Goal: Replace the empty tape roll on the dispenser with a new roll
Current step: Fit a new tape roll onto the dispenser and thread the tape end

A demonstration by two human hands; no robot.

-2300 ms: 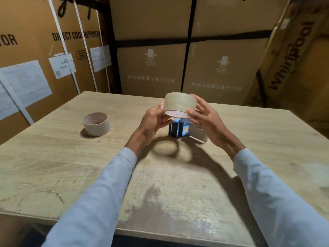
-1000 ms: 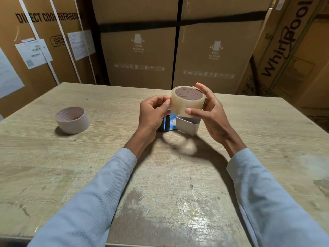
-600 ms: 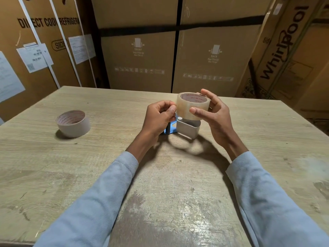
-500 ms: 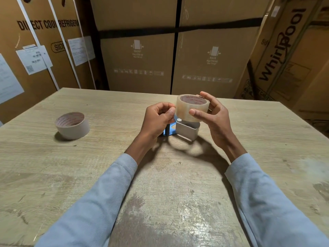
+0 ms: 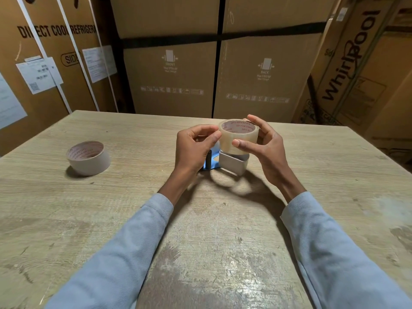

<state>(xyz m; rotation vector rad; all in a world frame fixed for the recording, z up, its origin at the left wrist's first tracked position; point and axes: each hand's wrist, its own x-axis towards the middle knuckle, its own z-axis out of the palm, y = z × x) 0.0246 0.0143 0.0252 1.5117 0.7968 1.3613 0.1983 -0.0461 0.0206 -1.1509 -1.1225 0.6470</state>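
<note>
I hold a new roll of clear tape (image 5: pixel 238 136) above the table, its open core facing up with red print inside. My right hand (image 5: pixel 265 150) grips it, thumb on the near side and fingers behind. My left hand (image 5: pixel 194 148) pinches at the roll's left edge with thumb and forefinger. Right below the roll lies the dispenser (image 5: pixel 229 162), blue and grey metal, partly hidden by both hands. The empty cardboard roll (image 5: pixel 88 157) lies flat on the table to the far left.
The wooden table (image 5: pixel 207 230) is scuffed and stained near its front edge. Tall cardboard appliance boxes (image 5: pixel 214 63) stand close behind and on both sides of it.
The roll has tipped so that its open core faces upward, and it now sits slightly lower over the dispenser. My left thumb and forefinger have closed against its left edge.
</note>
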